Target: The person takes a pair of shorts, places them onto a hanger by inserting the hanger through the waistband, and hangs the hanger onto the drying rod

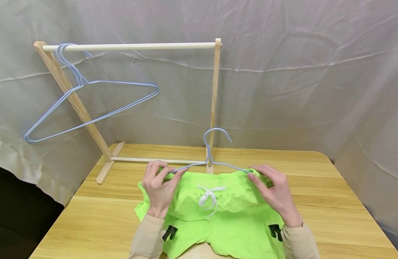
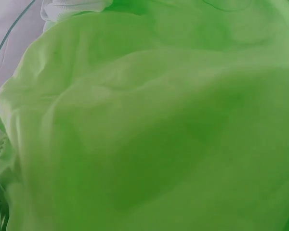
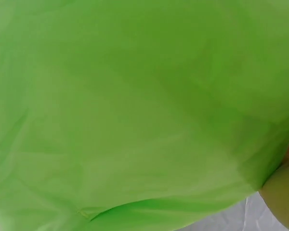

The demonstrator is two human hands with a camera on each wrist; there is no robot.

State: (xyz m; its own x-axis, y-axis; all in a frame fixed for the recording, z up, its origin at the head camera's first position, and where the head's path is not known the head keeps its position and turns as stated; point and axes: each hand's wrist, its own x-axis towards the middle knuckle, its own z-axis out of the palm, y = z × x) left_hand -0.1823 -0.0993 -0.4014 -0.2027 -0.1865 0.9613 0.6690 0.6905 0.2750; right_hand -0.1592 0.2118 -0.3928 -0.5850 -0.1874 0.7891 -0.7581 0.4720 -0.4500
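Neon green shorts with a white drawstring bow are held up by the waistband in the head view. A light blue wire hanger sits at the waistband, its hook pointing up and its lower part hidden in the cloth. My left hand pinches the waistband and the hanger's left arm. On the other side my right hand pinches the waistband at the hanger's right arm. Green cloth of the shorts fills most of the left wrist view, and likewise the right wrist view.
A wooden rack with a white top rail stands at the back left. Several blue wire hangers hang at the rail's left end. The wooden table stretches out to the right, with a grey curtain behind it.
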